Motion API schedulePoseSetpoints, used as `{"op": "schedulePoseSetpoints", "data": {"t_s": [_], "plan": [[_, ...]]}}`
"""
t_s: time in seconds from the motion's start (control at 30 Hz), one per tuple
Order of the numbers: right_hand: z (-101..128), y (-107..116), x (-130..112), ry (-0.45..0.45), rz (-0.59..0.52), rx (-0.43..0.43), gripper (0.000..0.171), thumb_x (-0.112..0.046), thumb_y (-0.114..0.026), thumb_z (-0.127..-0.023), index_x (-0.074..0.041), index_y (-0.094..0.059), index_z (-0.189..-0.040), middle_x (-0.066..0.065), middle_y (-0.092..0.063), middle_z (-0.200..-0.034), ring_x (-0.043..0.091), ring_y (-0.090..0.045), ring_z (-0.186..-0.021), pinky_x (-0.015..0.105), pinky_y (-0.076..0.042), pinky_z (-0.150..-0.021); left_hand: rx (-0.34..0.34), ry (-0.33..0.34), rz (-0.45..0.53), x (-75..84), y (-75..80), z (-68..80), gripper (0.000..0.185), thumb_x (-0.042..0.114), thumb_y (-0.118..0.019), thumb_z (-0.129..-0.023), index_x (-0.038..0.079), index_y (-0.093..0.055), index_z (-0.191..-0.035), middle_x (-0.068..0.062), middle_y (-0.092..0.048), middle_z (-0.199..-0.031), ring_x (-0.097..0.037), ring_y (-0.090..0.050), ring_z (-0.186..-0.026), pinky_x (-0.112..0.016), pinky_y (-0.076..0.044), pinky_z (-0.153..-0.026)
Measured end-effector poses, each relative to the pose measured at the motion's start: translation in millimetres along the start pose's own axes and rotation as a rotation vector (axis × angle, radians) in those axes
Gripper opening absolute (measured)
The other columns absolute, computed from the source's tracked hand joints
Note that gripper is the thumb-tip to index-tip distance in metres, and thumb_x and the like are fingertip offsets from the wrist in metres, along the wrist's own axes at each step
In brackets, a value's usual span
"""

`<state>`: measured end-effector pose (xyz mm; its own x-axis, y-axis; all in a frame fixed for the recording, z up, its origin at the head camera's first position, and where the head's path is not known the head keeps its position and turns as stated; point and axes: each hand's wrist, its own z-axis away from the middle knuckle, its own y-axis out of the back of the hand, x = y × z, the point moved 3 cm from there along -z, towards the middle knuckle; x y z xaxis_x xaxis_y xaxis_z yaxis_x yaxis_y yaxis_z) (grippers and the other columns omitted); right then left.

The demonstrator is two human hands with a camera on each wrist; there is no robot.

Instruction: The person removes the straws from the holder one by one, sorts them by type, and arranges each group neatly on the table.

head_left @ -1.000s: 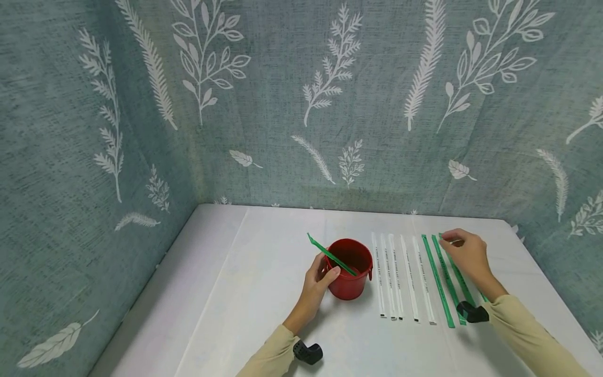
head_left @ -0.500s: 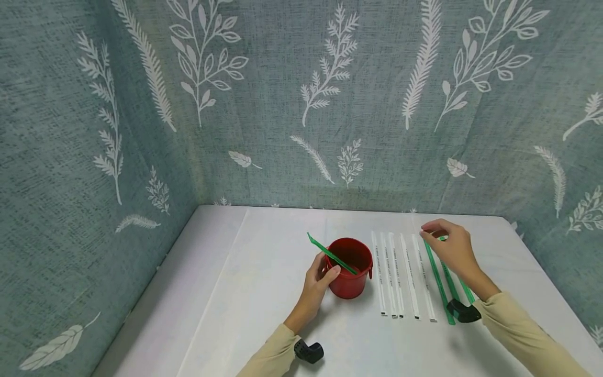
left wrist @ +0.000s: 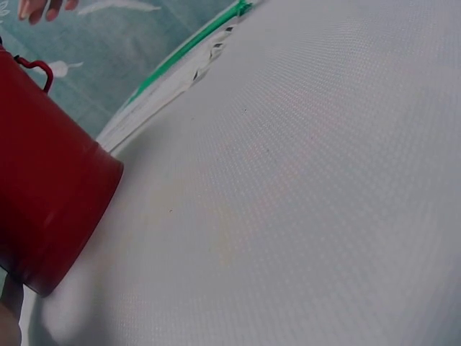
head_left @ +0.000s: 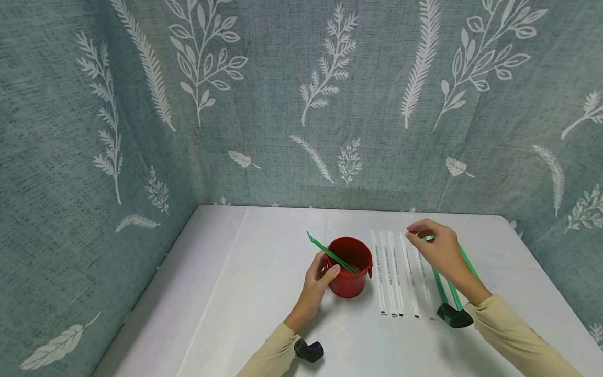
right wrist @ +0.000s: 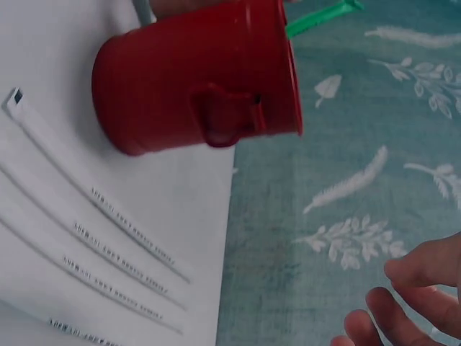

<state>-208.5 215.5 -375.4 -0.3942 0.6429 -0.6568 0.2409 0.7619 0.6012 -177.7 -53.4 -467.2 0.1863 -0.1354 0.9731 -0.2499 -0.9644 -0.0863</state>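
My left hand (head_left: 311, 288) grips a small red bucket (head_left: 348, 285) at its left side, thumb over the rim. One slim green wrapped stick (head_left: 322, 247), straw-like, leans in the bucket with its end sticking out to the upper left. To the right of the bucket lie several slim white wrapped sticks (head_left: 380, 277) with printed lettering, side by side. My right hand (head_left: 435, 248) hovers over the far ends of the rightmost white ones, fingers loosely bent, with nothing showing between thumb and fingers in the right wrist view. Green wrapped sticks (head_left: 439, 285) lie partly hidden beneath that hand and wrist.
A white-covered table (head_left: 245, 272) extends to the left of the bucket. Behind it hangs a blue-green cloth (head_left: 278, 167) with white leaf prints. Each wrist wears a black camera mount, such as the one (head_left: 308, 351) on the left sleeve.
My right hand has moved left, from over the green sticks to over the rightmost white ones. The left hand and bucket have stayed in place.
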Motion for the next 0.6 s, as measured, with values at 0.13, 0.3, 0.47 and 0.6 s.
{"op": "schedulePoseSetpoints", "data": {"t_s": [0.13,0.3,0.47,0.6], "plan": [[1,-3,-9,0.004,-0.017,-0.002,0.011,-0.011,-0.067,-0.088,-0.004,-0.069,-0.096,0.008,-0.067,-0.090,0.010,-0.058,-0.078,0.016,-0.046,-0.064,0.001,-0.002,-0.003,1.2,-0.4,-0.1,0.055,0.020,-0.054,-0.093,0.007,-0.035,-0.143,-0.017,-0.042,-0.141,-0.023,-0.039,-0.128,-0.039,-0.038,-0.102],[0,-7,-20,0.006,-0.050,-0.006,0.011,-0.012,-0.067,-0.088,-0.005,-0.069,-0.095,0.007,-0.067,-0.090,0.015,-0.060,-0.080,0.014,-0.046,-0.065,0.000,0.000,-0.007,2.9,-0.9,-0.5,0.055,0.020,-0.053,-0.093,0.007,-0.035,-0.143,-0.017,-0.042,-0.141,-0.023,-0.038,-0.129,-0.040,-0.037,-0.103],[0,-13,-29,0.010,-0.080,-0.024,0.010,-0.012,-0.067,-0.087,-0.006,-0.069,-0.095,0.005,-0.068,-0.090,0.013,-0.060,-0.081,0.016,-0.047,-0.066,0.008,0.008,-0.017,3.5,-0.9,0.2,0.055,0.020,-0.053,-0.092,0.008,-0.035,-0.143,-0.015,-0.042,-0.142,-0.022,-0.038,-0.129,-0.041,-0.036,-0.104],[0,-20,-35,0.033,-0.097,-0.025,0.008,-0.010,-0.068,-0.086,-0.007,-0.069,-0.094,0.004,-0.068,-0.090,0.011,-0.060,-0.079,0.018,-0.047,-0.066,0.010,0.007,-0.015,3.8,-1.0,0.6,0.055,0.020,-0.053,-0.092,0.007,-0.036,-0.143,-0.016,-0.043,-0.141,-0.022,-0.038,-0.129,-0.041,-0.036,-0.104]]}}
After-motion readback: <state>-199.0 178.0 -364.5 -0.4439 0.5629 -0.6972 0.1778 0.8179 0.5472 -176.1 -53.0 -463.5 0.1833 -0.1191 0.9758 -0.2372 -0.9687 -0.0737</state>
